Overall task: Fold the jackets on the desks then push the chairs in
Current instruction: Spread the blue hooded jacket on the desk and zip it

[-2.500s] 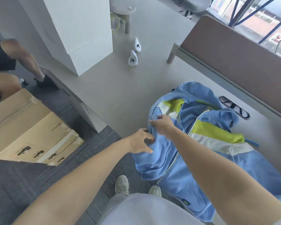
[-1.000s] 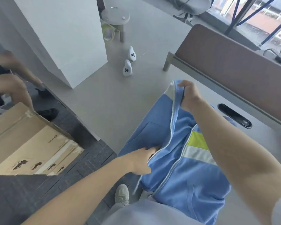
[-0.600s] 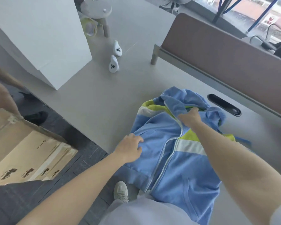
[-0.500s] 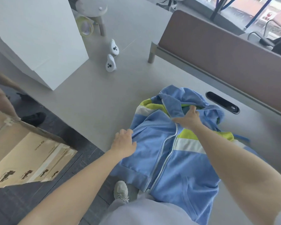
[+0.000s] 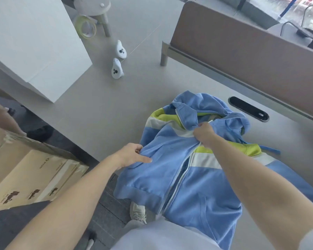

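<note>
Fingers (image 5: 146, 160) and thumb of the left hand (image 5: 129, 155) are seen pinched on a fold at the left edge of the blue jacket (image 5: 163, 170), the other fingertips being hidden under the cloth. Further left, cardboard boxes (image 5: 25, 175) are cut off by the frame, and a second person is shown only as a bare limb (image 5: 0, 118). A white box (image 5: 34, 42) and two white controllers (image 5: 117, 70) are set farther back on the desk (image 5: 101, 109).

The jacket is laid front-up at the near right of the desk, its long axis running away from the camera wearer. The hood (image 5: 197, 101) is pointed toward the brown partition (image 5: 242, 51). The hem is hung over the near edge, its lowest part covered by the wearer's pale clothing (image 5: 170, 237). The zip (image 5: 177, 183) is shown partly undone.

The right hand (image 5: 204, 134) is curled tight on the zip edge just below the collar; what is enclosed in the fist cannot be made out. The right sleeve is masked by the right forearm and cut by the frame. A black oval slot (image 5: 248, 109) is set in the desk just beyond the hood.
</note>
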A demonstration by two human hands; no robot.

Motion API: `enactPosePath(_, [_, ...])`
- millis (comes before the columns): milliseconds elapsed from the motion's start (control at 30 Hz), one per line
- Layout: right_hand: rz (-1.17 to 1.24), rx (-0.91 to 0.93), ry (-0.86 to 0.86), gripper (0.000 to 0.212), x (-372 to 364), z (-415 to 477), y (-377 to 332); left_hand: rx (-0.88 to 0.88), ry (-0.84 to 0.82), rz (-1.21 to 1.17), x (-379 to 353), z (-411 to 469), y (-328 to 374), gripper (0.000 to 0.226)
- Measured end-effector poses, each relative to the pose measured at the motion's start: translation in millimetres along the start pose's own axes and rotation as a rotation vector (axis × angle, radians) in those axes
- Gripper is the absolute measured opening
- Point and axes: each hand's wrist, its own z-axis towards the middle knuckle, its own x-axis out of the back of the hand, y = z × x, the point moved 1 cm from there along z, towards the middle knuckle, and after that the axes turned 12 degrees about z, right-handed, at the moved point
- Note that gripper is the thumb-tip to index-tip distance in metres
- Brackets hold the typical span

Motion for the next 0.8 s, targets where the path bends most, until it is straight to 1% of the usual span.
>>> enactPosePath(33, [-0.001, 0.06, 0.024, 0.045, 6.7, 3.2, -6.0, 0.027, -0.039, -0.002, 6.8, -3.0, -0.9, 0.04])
enactPosePath(100, [-0.054, 0.178, 0.042, 0.048, 18.3, 6.4, -13.5, 0.092, -0.14, 0.024, 14.3, -8.4, 0.2, 0.033])
enactPosePath(167, [-0.118, 0.255, 0.053, 0.047, 21.3, 5.0, -13.2, 0.138, -0.255, 0.066, 11.8, -12.6, 3.5, 0.029])
enactPosePath(200, [-0.12, 0.261, 0.056, 0.047, 19.3, 2.2, -10.6, 0.157, -0.306, 0.124, 6.2, -13.9, 6.0, 0.03])
enactPosePath(233, [-0.099, 0.228, 0.058, 0.049, 15.4, 0.2, -6.1, 0.167, -0.341, 0.216, -1.7, -14.3, 8.1, 0.033])
enactPosePath(267, [-0.069, 0.162, 0.054, 0.053, 10.1, -2.9, 0.3, 0.153, -0.342, 0.328, -11.6, -13.5, 10.6, 0.033])
enactPosePath(300, [-0.038, 0.077, 0.042, 0.061, 5.0, -6.4, 9.3, 0.124, -0.296, 0.459, -21.3, -10.1, 10.4, 0.029])
enactPosePath(333, [-0.013, -0.005, 0.019, 0.068, 0.4, -11.0, 18.4, 0.095, -0.195, 0.585, -29.4, -5.6, 8.6, 0.024])
enactPosePath(367, [0.024, -0.06, 0.001, 0.076, -3.5, -12.3, 30.2, 0.088, -0.057, 0.68, -34.7, -1.3, 5.3, 0.022])
enactPosePath(400, [0.065, -0.092, 0.0, 0.084, -4.9, -15.1, 40.1, 0.102, 0.076, 0.713, -37.7, 1.2, 2.6, 0.021])
enactPosePath(467, [0.192, -0.137, 0.037, 0.096, -2.9, -18.0, 56.7, 0.15, 0.283, 0.619, -39.1, 3.5, -2.8, 0.017])
enactPosePath(500, [0.31, -0.164, 0.053, 0.093, -1.3, -19.0, 63.5, 0.172, 0.363, 0.542, -38.5, 3.4, -4.8, 0.015])
enactPosePath(567, [0.482, -0.215, 0.019, 0.07, 1.3, -27.7, 72.6, 0.171, 0.499, 0.41, -38.0, -1.2, -6.0, 0.018])
enactPosePath(633, [0.424, -0.207, -0.091, 0.055, 1.3, -37.5, 83.3, 0.068, 0.609, 0.367, -40.4, -9.7, -7.2, 0.021])
enactPosePath(667, [0.36, -0.198, -0.127, 0.052, 1.4, -43.0, 88.2, -0.027, 0.619, 0.391, -43.3, -13.8, -7.7, 0.021])
enactPosePath(700, [0.315, -0.183, -0.141, 0.05, 1.0, -46.6, 93.9, -0.132, 0.57, 0.435, -48.6, -17.4, -8.7, 0.019])
enactPosePath(733, [0.287, -0.165, -0.142, 0.047, 0.1, -51.8, 97.9, -0.221, 0.47, 0.483, -55.8, -20.9, -9.0, 0.017])
enactPosePath(800, [0.215, -0.12, -0.128, 0.044, -3.9, -61.7, 107.0, -0.286, 0.177, 0.612, -76.6, -26.5, -9.9, 0.012])
